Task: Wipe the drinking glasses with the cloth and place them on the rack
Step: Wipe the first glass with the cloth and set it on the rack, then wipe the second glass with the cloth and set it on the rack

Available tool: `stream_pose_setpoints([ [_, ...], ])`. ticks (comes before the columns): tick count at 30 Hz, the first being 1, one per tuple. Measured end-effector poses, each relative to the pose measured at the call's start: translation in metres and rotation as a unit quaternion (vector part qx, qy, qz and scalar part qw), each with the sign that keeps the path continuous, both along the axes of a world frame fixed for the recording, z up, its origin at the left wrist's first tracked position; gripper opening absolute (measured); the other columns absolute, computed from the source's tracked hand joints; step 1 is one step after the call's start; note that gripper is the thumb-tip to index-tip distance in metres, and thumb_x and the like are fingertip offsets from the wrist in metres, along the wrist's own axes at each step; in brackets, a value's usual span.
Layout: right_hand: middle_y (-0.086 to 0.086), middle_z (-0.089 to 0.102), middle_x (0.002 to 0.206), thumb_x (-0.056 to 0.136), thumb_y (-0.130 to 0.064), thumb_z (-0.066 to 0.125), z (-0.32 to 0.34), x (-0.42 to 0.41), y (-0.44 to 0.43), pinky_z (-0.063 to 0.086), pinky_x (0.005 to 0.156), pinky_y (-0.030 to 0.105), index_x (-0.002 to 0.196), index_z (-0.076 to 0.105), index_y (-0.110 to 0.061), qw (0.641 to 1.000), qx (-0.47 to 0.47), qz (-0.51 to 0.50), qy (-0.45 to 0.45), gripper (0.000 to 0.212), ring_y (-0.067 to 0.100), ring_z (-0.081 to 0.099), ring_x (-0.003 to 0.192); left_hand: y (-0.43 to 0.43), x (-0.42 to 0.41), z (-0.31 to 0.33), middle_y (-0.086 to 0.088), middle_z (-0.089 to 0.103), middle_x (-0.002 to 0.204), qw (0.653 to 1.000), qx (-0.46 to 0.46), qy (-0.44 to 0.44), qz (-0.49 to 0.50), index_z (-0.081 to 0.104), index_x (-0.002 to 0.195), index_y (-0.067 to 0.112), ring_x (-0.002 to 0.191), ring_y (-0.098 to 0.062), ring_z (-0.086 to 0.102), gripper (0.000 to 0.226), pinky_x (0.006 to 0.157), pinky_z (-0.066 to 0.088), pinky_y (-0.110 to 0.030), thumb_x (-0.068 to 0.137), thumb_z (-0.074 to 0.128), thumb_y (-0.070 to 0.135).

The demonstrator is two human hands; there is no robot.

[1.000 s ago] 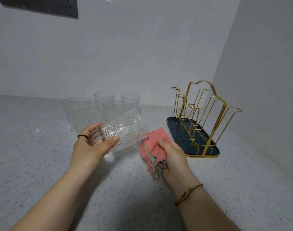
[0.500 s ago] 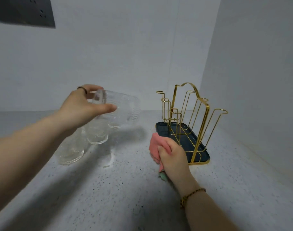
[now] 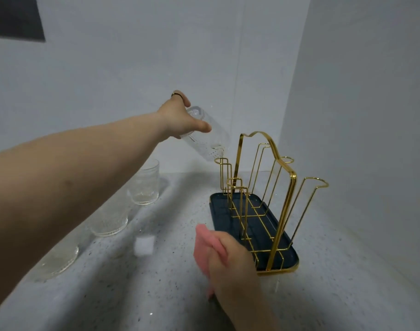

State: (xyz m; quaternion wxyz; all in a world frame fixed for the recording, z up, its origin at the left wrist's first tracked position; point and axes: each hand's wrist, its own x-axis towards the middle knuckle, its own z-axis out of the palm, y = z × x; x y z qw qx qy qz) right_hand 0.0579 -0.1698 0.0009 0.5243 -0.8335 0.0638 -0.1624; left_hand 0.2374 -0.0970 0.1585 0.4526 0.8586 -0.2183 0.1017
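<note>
My left hand (image 3: 180, 118) grips a clear ribbed drinking glass (image 3: 207, 139), tilted mouth-down, its rim just above the far left peg of the gold wire rack (image 3: 285, 187). The rack stands in a dark tray (image 3: 218, 206) at the right. My right hand (image 3: 232, 261) holds the bunched pink cloth (image 3: 206, 240) on the counter, just in front of the tray's near left side. More clear glasses (image 3: 144, 185) stand at the left, partly hidden behind my left forearm.
The speckled grey counter (image 3: 156, 295) meets white walls at the back and the right, forming a corner behind the rack. A dark panel (image 3: 15, 17) hangs on the wall at top left.
My left hand has carried the glass up and to the right, from above the other glasses to the rack's far left peg, tipping it mouth-down. My right hand stays on the counter with the cloth.
</note>
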Motion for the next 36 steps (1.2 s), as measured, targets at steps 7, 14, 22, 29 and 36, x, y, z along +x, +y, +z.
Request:
stream_pose_setpoints([
  [7,0.010,0.065,0.092,0.094,-0.031,0.037,0.001,0.007,0.003,0.038,0.089,0.018,0.109,0.056,-0.004,0.999,-0.001,-0.001,0.032,0.036,0.014,0.062,0.093,-0.027,0.017,-0.001,-0.007,0.047,0.109,0.985,0.164,0.014,-0.056,0.041,0.116,0.011,0.096,-0.023,0.050,0.060,0.069,0.048,-0.032,0.070,0.077,0.025],
  [14,-0.009,0.052,0.061,0.091,-0.022,0.042,-0.006,0.002,-0.005,0.050,0.074,0.036,0.103,0.060,-0.019,1.000,0.000,0.007,0.002,0.022,0.010,0.051,0.055,-0.041,0.024,-0.019,-0.008,0.050,0.125,0.959,0.256,0.005,-0.119,0.045,0.128,0.012,0.105,-0.021,0.048,0.058,0.081,0.039,-0.026,0.077,0.071,0.023],
  [22,0.021,0.059,0.114,0.097,-0.013,0.028,-0.005,0.011,-0.010,0.032,0.088,0.018,0.116,0.049,0.001,0.995,-0.029,-0.027,0.088,0.032,0.026,0.057,0.104,-0.034,0.031,-0.027,-0.008,0.044,0.139,0.955,0.263,0.012,-0.135,0.043,0.134,0.018,0.124,-0.023,0.044,0.059,0.093,0.033,-0.024,0.081,0.067,0.026],
  [29,-0.007,0.049,0.072,0.093,-0.010,0.038,-0.005,0.005,-0.004,0.047,0.052,0.012,0.072,0.038,-0.034,1.000,0.007,0.008,0.026,0.031,0.004,0.049,0.049,-0.013,0.012,-0.022,-0.007,0.037,0.145,0.966,0.228,0.030,-0.118,0.041,0.136,0.018,0.134,-0.022,0.034,0.057,0.105,0.028,-0.029,0.085,0.059,0.037],
  [36,-0.003,0.049,0.077,0.090,-0.005,0.043,-0.002,0.002,0.005,0.043,0.048,0.006,0.074,0.039,-0.028,1.000,-0.009,-0.028,-0.008,0.029,0.005,0.050,0.061,0.073,-0.038,-0.030,-0.002,0.060,0.114,0.995,0.077,0.041,-0.041,0.058,0.115,0.014,0.099,-0.009,0.052,0.029,0.077,0.039,-0.012,0.086,0.061,0.020],
])
